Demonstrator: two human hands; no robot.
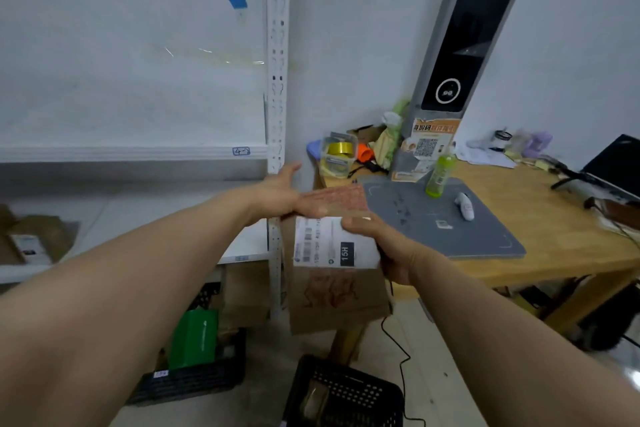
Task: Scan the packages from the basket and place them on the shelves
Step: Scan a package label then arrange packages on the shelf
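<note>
Brown cardboard box (337, 291) held in the air btw both hands, just in front of the shelf post (277, 45), above the black basket (349, 395) and left of the desk (554, 239).
Looks stiff & prob. light; dry card, so not slippery. Best gripped on opposite sides, clear of the white label (332, 246) so the barcode stays readable. Left hand (280, 194) lies w/ fingers straight along the far top edge, thumb lifted. Right hand (391, 250) has fingers curled round the right edge, thumb on the label. Box underside & contents hidden; label text blurred except "15H". Basket cut off at frame bottom, contents unclear.
</note>
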